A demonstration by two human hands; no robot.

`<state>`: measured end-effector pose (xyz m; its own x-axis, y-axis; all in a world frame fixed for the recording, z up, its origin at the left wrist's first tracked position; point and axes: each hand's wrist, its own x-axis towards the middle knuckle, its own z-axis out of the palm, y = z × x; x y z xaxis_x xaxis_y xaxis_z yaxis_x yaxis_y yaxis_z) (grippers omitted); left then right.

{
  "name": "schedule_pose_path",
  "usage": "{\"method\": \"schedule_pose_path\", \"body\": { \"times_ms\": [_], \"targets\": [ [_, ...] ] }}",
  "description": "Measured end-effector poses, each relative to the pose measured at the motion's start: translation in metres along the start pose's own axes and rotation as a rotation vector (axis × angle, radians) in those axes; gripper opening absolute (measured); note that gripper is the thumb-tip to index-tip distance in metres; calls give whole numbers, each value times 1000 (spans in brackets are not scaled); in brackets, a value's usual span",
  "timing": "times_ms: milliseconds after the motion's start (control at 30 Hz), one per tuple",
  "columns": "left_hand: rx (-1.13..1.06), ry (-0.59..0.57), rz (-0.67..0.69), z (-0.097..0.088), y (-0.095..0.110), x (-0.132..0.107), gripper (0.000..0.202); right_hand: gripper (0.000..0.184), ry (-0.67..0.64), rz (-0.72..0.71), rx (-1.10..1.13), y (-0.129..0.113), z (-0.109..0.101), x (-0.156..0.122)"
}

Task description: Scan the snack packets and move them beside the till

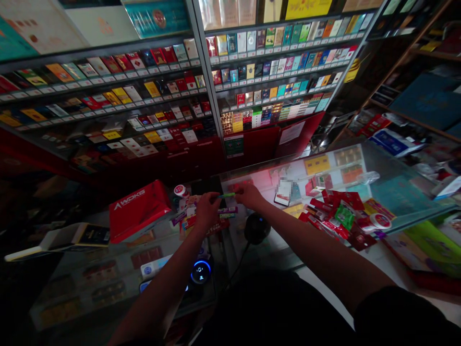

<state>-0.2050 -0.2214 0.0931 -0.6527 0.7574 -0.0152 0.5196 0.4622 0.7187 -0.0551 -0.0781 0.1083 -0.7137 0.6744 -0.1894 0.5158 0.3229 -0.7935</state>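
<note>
Green stick point(227, 195) pinched between our two hands over the counter point(406, 192)

We hold one slim green stick roughly level above the counter, toward its far edge, between the red box point(139, 211) on the left and the phone-like slab point(283, 197) on the right. Our left hand point(208, 208) is closed, its fingertips on one end; our right hand point(248, 196) is closed too, fingertips on the other end. Any print on the stick is too small for us to read.

We judge the step in hand to be a two-handed handling of this single piece. As we read it, the next move calls for a light, even pinch and steady wrists, since so thin a thing could slip or bend.

Counting, we find one stick in our hands, one red box and one slab. Purple sticks point(229, 210) lie near our left hand, overlapping too much to number. We count two round tubs point(180, 191): one beside the red box, one by the counter's near edge at the right. There, among red packets point(349, 198) too jumbled to count, sits one green packet point(345, 215). One black round device point(257, 228) stands mid-counter, and one lit round screen point(200, 272) lies toward the near edge.
</note>
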Motion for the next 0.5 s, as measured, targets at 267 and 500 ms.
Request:
{"method": "schedule_pose_path", "body": {
  "times_ms": [267,500],
  "targets": [
    [-310,-100,-30,10,12,-1,25,12,73,75,218,14,-14,-13],
    [-925,-122,-374,29,32,-5,45,5,143,145,493,23,-26,-30]
  ]
}}
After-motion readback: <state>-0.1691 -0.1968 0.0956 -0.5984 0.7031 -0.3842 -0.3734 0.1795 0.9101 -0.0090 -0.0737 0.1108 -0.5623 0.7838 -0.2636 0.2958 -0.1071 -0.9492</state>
